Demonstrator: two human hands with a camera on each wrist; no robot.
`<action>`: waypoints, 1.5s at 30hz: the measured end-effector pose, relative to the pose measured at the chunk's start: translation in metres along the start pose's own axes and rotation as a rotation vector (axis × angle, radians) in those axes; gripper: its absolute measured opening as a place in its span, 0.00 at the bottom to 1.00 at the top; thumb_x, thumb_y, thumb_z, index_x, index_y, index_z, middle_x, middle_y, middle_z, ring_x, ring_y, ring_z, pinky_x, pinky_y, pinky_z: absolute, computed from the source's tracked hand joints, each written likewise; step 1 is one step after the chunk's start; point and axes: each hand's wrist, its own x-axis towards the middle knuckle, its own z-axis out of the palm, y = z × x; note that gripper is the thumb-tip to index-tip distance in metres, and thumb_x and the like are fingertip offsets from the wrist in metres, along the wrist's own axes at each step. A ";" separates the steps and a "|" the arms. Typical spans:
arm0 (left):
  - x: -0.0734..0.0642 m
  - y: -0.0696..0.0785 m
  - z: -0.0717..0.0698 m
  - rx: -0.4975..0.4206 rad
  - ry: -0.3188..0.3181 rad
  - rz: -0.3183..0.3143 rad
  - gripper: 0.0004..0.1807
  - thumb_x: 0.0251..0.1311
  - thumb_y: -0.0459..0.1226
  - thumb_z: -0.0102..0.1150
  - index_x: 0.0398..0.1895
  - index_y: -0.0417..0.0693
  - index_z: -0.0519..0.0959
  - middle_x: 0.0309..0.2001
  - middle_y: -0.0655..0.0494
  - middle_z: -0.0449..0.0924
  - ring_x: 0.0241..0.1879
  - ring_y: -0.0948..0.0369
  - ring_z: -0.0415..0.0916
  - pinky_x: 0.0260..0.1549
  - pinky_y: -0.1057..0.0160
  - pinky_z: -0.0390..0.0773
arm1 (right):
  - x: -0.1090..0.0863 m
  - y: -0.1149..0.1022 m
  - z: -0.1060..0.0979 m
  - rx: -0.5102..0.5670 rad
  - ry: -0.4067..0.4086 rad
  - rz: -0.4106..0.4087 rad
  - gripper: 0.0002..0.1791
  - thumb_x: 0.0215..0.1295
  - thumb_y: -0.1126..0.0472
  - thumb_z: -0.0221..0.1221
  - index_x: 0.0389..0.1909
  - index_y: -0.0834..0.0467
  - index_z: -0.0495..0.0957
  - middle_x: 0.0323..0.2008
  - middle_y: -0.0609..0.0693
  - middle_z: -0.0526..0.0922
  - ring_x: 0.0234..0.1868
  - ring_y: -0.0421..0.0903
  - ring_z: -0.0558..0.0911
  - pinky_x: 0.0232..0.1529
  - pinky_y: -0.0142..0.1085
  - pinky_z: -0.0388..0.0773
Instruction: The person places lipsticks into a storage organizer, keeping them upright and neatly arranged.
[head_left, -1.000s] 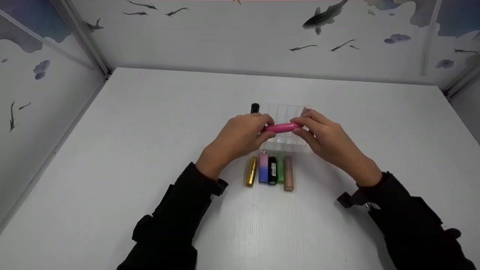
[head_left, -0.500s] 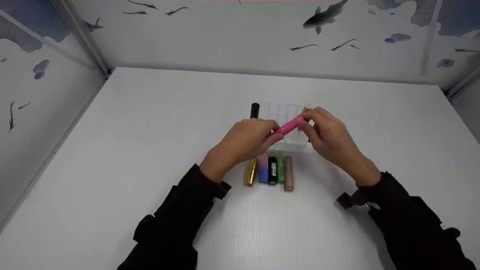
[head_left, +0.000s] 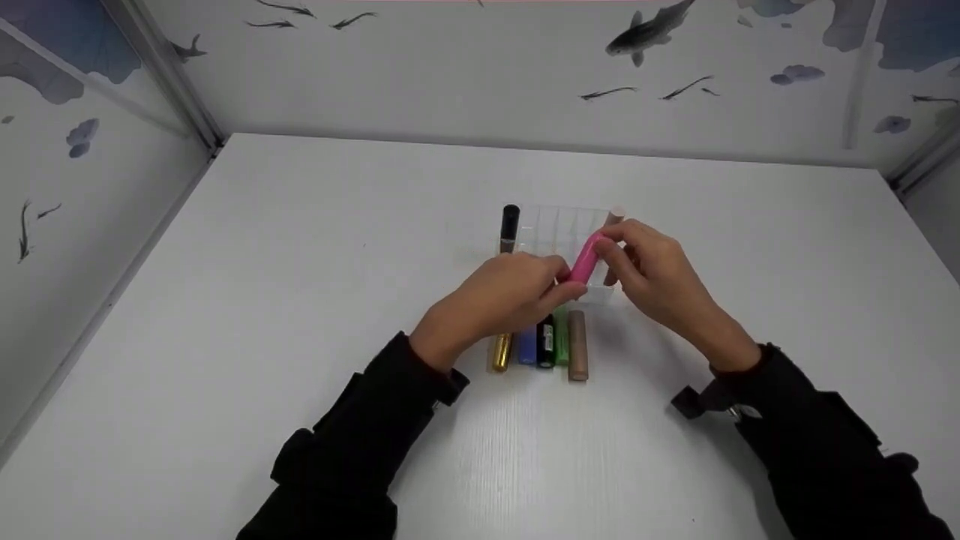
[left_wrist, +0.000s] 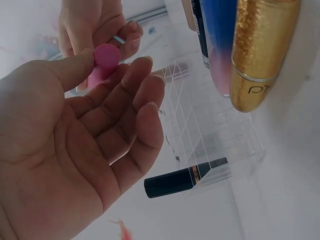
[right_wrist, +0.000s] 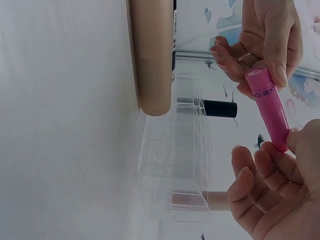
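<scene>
A pink lipstick tube (head_left: 586,259) is held tilted above a clear divided organizer (head_left: 551,221). My left hand (head_left: 506,296) pinches its lower end between thumb and fingers, while my right hand (head_left: 654,266) pinches the upper end. Dark lettering runs along the pink tube (right_wrist: 270,107) in the right wrist view. A black-capped tube (head_left: 510,222) stands in the organizer's leftmost slot. In the rightmost slot is a pinkish-beige tube (head_left: 615,216), partly hidden by my right hand.
In front of the organizer lie a gold tube (head_left: 502,354), a pink-and-blue tube (head_left: 527,349), a black tube with a white label (head_left: 546,345), a green one (head_left: 562,345) and a tan one (head_left: 577,345). My left hand covers some of their far ends. White walls enclose the table (head_left: 337,225).
The pink lipstick tube has turned from nearly level to steeply tilted, its left end swinging down and toward me. My left hand has moved right and nearer; my right has barely shifted.
</scene>
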 end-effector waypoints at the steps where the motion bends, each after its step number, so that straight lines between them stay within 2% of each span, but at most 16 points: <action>1: 0.000 0.001 0.001 -0.003 -0.003 0.002 0.22 0.78 0.52 0.46 0.46 0.43 0.78 0.26 0.56 0.75 0.24 0.63 0.70 0.24 0.69 0.68 | 0.000 0.000 0.000 0.006 -0.003 0.012 0.11 0.76 0.61 0.58 0.50 0.64 0.78 0.35 0.50 0.81 0.25 0.44 0.82 0.25 0.27 0.76; 7: 0.002 0.005 0.004 -0.022 -0.026 -0.015 0.21 0.78 0.52 0.46 0.47 0.43 0.76 0.27 0.56 0.75 0.24 0.62 0.70 0.25 0.69 0.68 | 0.000 -0.002 0.000 0.062 -0.016 0.076 0.12 0.77 0.59 0.56 0.51 0.64 0.80 0.33 0.55 0.83 0.27 0.49 0.82 0.26 0.28 0.76; 12: 0.003 0.006 0.008 -0.036 -0.055 -0.028 0.21 0.79 0.52 0.45 0.47 0.44 0.77 0.25 0.56 0.73 0.24 0.62 0.70 0.25 0.68 0.68 | -0.001 -0.004 0.001 0.106 -0.059 0.153 0.15 0.78 0.58 0.55 0.55 0.63 0.81 0.32 0.52 0.83 0.29 0.48 0.79 0.27 0.29 0.75; 17: 0.003 0.006 0.009 -0.051 -0.064 -0.045 0.20 0.79 0.51 0.44 0.44 0.45 0.77 0.24 0.57 0.71 0.23 0.63 0.68 0.24 0.67 0.66 | 0.000 -0.009 -0.001 0.217 -0.119 0.289 0.19 0.79 0.54 0.54 0.59 0.62 0.80 0.35 0.54 0.83 0.31 0.54 0.78 0.31 0.31 0.78; 22: 0.004 0.006 0.010 -0.049 -0.063 -0.044 0.21 0.79 0.52 0.43 0.44 0.45 0.77 0.23 0.58 0.70 0.23 0.62 0.68 0.23 0.67 0.66 | 0.002 -0.011 -0.001 0.264 -0.149 0.347 0.20 0.79 0.54 0.55 0.61 0.63 0.79 0.40 0.55 0.84 0.34 0.58 0.79 0.33 0.30 0.79; 30: 0.004 0.005 0.012 -0.051 -0.075 -0.061 0.21 0.79 0.53 0.44 0.45 0.46 0.77 0.24 0.57 0.71 0.23 0.63 0.68 0.23 0.67 0.66 | 0.002 -0.010 0.000 0.270 -0.158 0.356 0.20 0.78 0.54 0.55 0.61 0.62 0.79 0.40 0.55 0.84 0.35 0.60 0.79 0.34 0.31 0.80; 36: 0.004 0.004 0.009 -0.078 -0.070 -0.074 0.24 0.78 0.54 0.45 0.51 0.43 0.79 0.23 0.57 0.74 0.23 0.62 0.71 0.24 0.68 0.69 | 0.002 -0.009 -0.002 0.267 -0.118 0.323 0.19 0.78 0.54 0.56 0.59 0.62 0.80 0.37 0.54 0.83 0.33 0.56 0.79 0.33 0.30 0.79; 40: 0.002 0.000 0.003 -0.082 -0.023 -0.085 0.25 0.77 0.55 0.47 0.53 0.44 0.79 0.23 0.57 0.74 0.22 0.62 0.71 0.24 0.67 0.70 | 0.003 -0.008 -0.004 0.256 -0.068 0.267 0.17 0.78 0.54 0.56 0.57 0.61 0.81 0.35 0.53 0.83 0.32 0.50 0.79 0.32 0.31 0.79; 45: -0.002 -0.007 -0.006 -0.065 0.060 -0.123 0.22 0.74 0.52 0.54 0.58 0.46 0.76 0.29 0.57 0.79 0.25 0.62 0.75 0.27 0.67 0.76 | 0.004 -0.009 -0.008 0.227 0.010 0.223 0.16 0.77 0.55 0.56 0.56 0.62 0.81 0.38 0.52 0.84 0.36 0.45 0.80 0.31 0.30 0.78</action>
